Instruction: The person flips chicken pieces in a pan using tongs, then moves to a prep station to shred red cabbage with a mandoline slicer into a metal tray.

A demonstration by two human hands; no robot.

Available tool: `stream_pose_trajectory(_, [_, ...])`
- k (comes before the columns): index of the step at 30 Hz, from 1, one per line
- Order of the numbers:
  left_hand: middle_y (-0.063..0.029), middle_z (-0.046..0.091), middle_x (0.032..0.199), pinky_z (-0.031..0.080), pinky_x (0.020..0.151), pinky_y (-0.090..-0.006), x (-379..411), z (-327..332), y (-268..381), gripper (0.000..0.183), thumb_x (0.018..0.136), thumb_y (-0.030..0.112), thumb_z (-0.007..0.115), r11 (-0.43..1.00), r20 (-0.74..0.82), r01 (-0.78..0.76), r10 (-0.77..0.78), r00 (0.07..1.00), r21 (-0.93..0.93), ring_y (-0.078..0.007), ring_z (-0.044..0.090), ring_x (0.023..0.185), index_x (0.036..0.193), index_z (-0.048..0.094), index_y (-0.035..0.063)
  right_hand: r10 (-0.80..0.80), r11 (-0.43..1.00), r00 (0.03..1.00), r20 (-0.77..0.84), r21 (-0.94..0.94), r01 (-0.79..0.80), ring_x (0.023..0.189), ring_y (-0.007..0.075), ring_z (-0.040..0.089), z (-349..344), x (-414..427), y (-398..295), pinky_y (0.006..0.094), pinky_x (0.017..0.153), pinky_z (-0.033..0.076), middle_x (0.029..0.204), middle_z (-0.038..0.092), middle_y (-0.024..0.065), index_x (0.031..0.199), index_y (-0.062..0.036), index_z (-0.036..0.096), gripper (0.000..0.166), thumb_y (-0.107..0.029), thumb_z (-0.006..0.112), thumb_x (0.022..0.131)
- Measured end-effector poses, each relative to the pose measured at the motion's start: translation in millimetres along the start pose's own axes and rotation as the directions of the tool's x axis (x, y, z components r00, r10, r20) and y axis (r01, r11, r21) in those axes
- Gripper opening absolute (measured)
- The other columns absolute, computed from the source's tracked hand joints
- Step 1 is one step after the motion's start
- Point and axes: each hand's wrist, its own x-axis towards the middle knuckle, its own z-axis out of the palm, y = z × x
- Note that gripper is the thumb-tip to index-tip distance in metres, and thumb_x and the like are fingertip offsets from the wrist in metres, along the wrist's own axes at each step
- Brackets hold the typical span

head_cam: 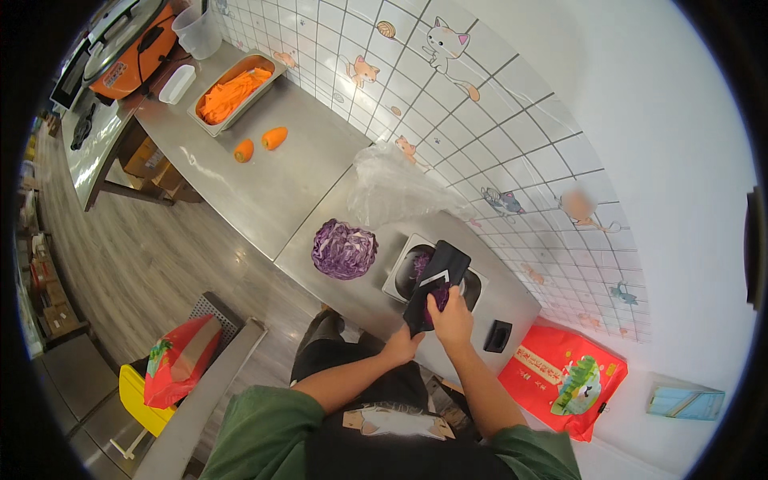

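Note:
A black mandoline slicer [443, 258] with a V-shaped blade lies slanted over a rectangular stainless steel pan [396, 277]. My left hand [401, 347] grips the slicer's near end. In my right hand [451, 318] is a piece of purple cabbage [440, 296], pressed against the slicer's face below the blade; my fingers cover part of it. Purple shreds [422, 264] lie in the pan. A cut purple cabbage [345, 249], its layered face up, rests on the steel counter to the left of the pan. Close to my right hand, a small black holder [498, 336] sits on the counter.
Crumpled clear plastic [390, 186] lies behind the cabbage against the tiled wall. Farther left are two carrot pieces [275, 138], a steel pan [216, 129] of carrot strips [234, 96], a white lid [177, 84] and an orange electric cooker [135, 63]. A red bag [558, 378] stands at right.

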Motion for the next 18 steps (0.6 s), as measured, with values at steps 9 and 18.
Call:
stream_pose_trajectory(9, [-0.0265,0.064,0.077,0.052,0.065,-0.0448,-8,-8,13,0.056,0.093,0.039,0.06,1.0,0.023,0.008,-0.009,1.0,0.01,-0.0341,0.068,0.064,0.114,0.046,-0.0114,0.134,0.991,0.987,0.084,0.007,-0.135,0.089,0.0436,0.065,-4,17,1,0.0523,0.075,0.051,0.097,0.065,0.0245,0.117,-0.0026,0.048,0.054,-0.046,0.061,0.089])
stream_pose_trajectory(18, [-0.0166,0.063,0.073,0.052,0.055,-0.0366,1,2,-10,0.054,0.094,0.037,0.06,0.994,-0.029,-0.08,0.083,0.996,0.079,-0.0236,0.062,0.054,0.121,0.044,-0.0061,0.135,0.991,0.99,-0.048,0.018,-0.134,0.08,0.0441,0.065,3,37,11,0.0517,0.071,0.052,0.089,0.065,0.0245,0.11,-0.0035,0.05,0.051,-0.05,0.058,0.09])
